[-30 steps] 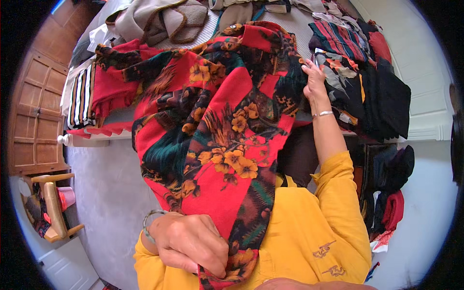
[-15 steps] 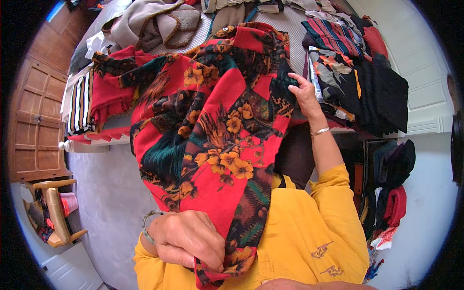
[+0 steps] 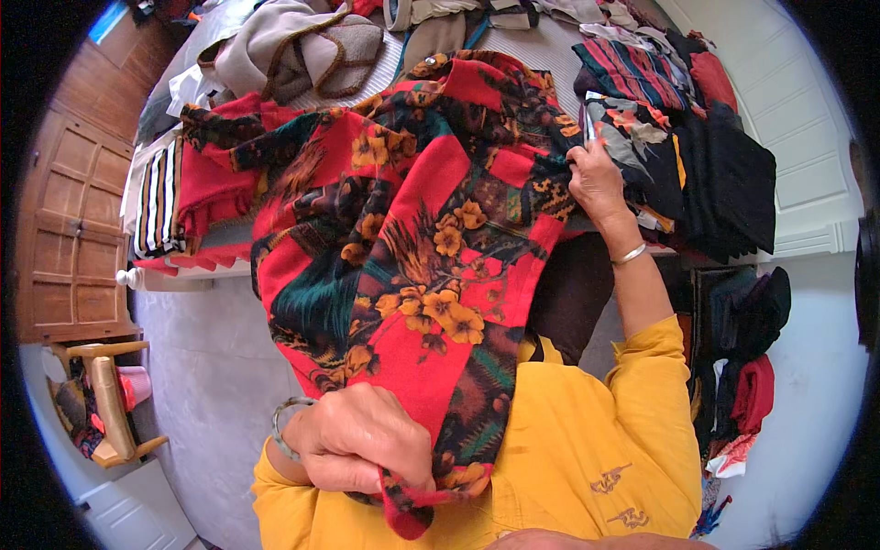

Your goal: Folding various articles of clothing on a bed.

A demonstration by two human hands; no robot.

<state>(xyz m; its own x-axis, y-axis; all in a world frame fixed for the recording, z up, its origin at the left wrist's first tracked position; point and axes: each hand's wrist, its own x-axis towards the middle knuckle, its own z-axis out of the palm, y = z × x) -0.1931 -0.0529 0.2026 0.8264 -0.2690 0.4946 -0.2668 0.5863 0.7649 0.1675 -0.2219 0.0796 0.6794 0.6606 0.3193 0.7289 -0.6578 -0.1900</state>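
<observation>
A red jacket [image 3: 431,367] with orange flowers and dark green patches stretches from the bed's edge down to my lap. Near my chest, my left hand [image 3: 371,435], with a bangle at its wrist, has its fingers closed on the lower end of the jacket, where a corner folds over. Farther off to the right, my right hand [image 3: 600,183], wearing a silver bracelet, pinches the jacket's right side. Part of the jacket's far end lies on the bed, its left side bunched over a folded red cloth [image 3: 215,197].
On the striped bed [image 3: 390,55] lie a grey-beige fleece [image 3: 275,46], a striped folded cloth [image 3: 160,202] and, at right, piles of clothes with a black stack [image 3: 729,183]. A wooden chair [image 3: 110,403] stands at left. More clothes [image 3: 747,312] are stacked below right.
My right hand has moved slightly right and closed on the jacket's edge, drawing that side outward. The corner by my left hand has turned over and hangs lower.
</observation>
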